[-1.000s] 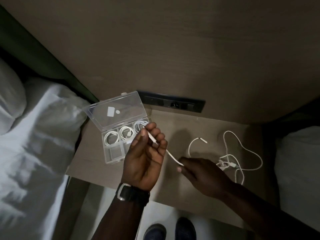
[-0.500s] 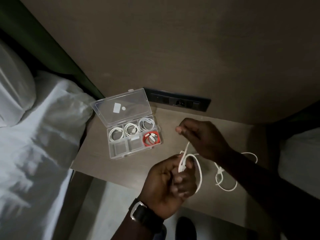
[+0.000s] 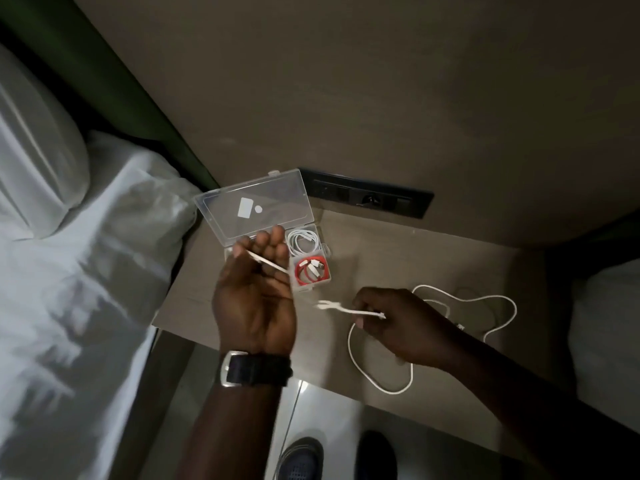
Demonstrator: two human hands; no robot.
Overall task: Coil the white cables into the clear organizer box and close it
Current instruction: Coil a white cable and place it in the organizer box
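Your left hand (image 3: 254,299), palm up, pinches one end of the white cable (image 3: 381,382) at the fingertips; your right hand (image 3: 401,323) grips the same cable further along, its slack looping on the nightstand (image 3: 433,258). The open clear organizer box (image 3: 256,206) shows two coils: one white coil (image 3: 304,240), one red coil (image 3: 310,271).

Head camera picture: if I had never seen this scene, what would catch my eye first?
Probably the two hands in the middle: the left hand, raised palm-up in front of the organizer box, and the right hand beside it, stretching a white cable between them. Next, the red cable coiled in a compartment of the open box stands out. More white cable lies loose on the nightstand to the right.
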